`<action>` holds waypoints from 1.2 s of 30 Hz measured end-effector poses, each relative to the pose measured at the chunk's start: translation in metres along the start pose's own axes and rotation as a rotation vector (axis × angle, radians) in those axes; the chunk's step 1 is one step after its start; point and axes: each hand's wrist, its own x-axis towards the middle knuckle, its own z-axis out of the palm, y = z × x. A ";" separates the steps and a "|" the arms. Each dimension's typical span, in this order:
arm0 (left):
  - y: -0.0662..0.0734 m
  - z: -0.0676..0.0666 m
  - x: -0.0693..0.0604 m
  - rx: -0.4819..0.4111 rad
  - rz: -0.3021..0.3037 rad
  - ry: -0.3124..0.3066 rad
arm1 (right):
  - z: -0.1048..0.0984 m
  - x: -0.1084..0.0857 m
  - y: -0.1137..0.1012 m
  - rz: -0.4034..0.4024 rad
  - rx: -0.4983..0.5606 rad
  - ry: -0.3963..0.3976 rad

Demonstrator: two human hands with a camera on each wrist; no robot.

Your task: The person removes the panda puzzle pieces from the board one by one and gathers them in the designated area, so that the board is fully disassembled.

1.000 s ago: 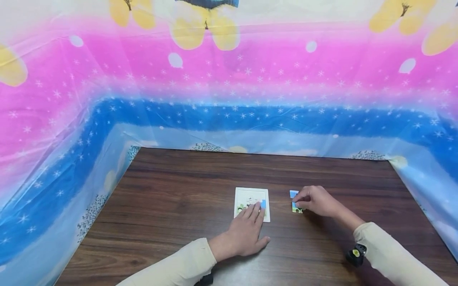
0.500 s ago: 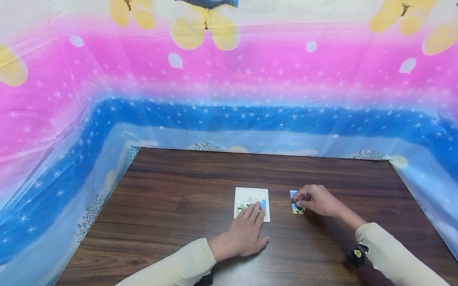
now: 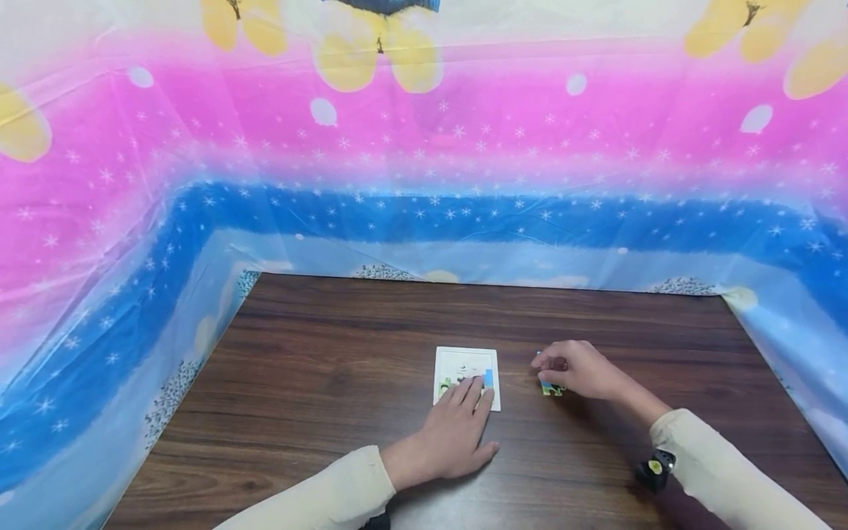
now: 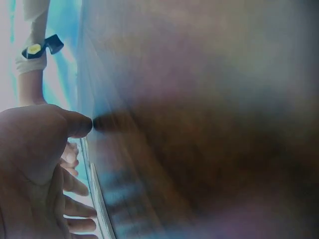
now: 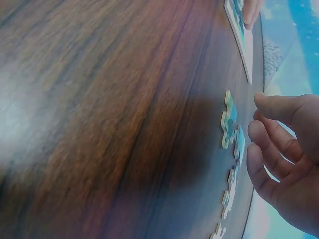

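In the head view my left hand (image 3: 453, 434) lies on the lower part of a white-framed puzzle board (image 3: 466, 355), fingers straight and thumb spread. Part of a picture with blue and green shows past its fingertips; the rest is covered. My right hand (image 3: 583, 369) hovers to the right of the board, over loose jigsaw pieces (image 3: 551, 389). Its fingers are loosely bent, the thumb apart from them, and no piece shows between them. From the right wrist, a jigsaw piece (image 5: 228, 122) lies flat just below the thumb, with several others in a row beside it.
The dark wood table (image 3: 344, 331) carries the board and pieces. A printed cloth (image 3: 424, 213) in pink and blue hangs along its back and sides. A black wrist device (image 3: 654, 471) sits at the right sleeve.
My right hand has shifted slightly left and away from me, its fingers now covering most of the far blue piece. The near green-and-blue piece has shifted slightly. My left hand has stayed on the board.
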 end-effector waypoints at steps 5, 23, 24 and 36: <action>0.002 0.002 -0.008 -0.020 -0.021 -0.002 | 0.003 0.005 -0.005 -0.009 -0.006 0.000; 0.005 0.000 -0.009 0.020 -0.042 -0.065 | 0.010 0.039 -0.032 -0.082 0.034 -0.034; 0.005 0.000 -0.009 0.013 -0.045 -0.068 | 0.011 0.042 -0.034 -0.090 0.033 -0.033; 0.007 0.002 -0.008 0.013 -0.063 -0.098 | 0.030 0.069 -0.055 -0.158 0.017 -0.071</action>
